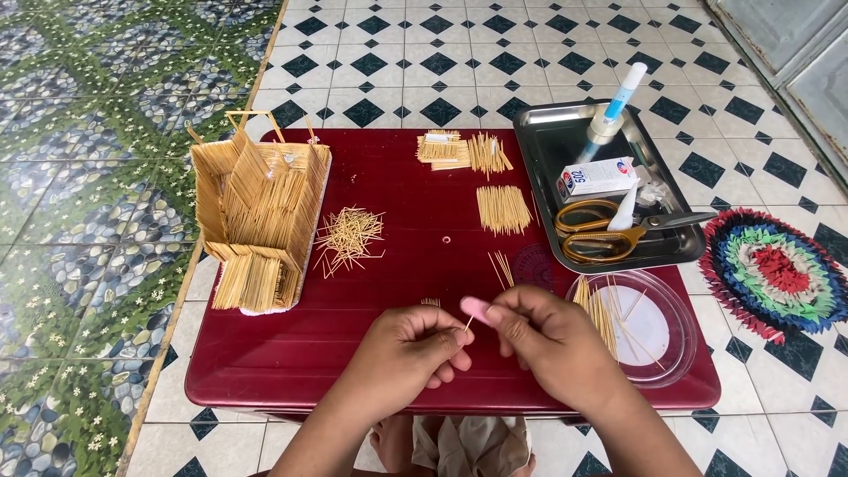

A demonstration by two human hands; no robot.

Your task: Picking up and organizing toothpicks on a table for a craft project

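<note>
low red table (291,353), everything placed relative to it. both hands meet over its near edge, at the middle.

left hand (408,353): fingers curled in, thumb and forefinger pinched on a short toothpick (468,325), which sticks out toward the other hand. held at its end, likely so the free tip stays open to work on.

right hand (549,340): closed round a small pink tool (475,306), its rounded end poking out past the fingers and almost touching the toothpick. what kind of tool it is cannot be told. it is gripped short, near the tip, probably for control on so thin a stick.

a few toothpicks (502,267) lie on the table just beyond the hands, within reach. further back sits a neat row (503,209); at the far edge, bundles (464,152). a loose pile (350,237) lies left of centre.

at the table's left end stands a stick house (258,212), part built, walls of close-set sticks.

at the right near corner, a clear dish (658,364) holds longer sticks. behind it a steel tray (548,163) carries scissors (609,231), a small box (597,177) and a tube (616,106); sharp and sticky things seem kept apart from the work area.

off the table to the right, a rag mat (777,274) on the tiled floor.
</note>
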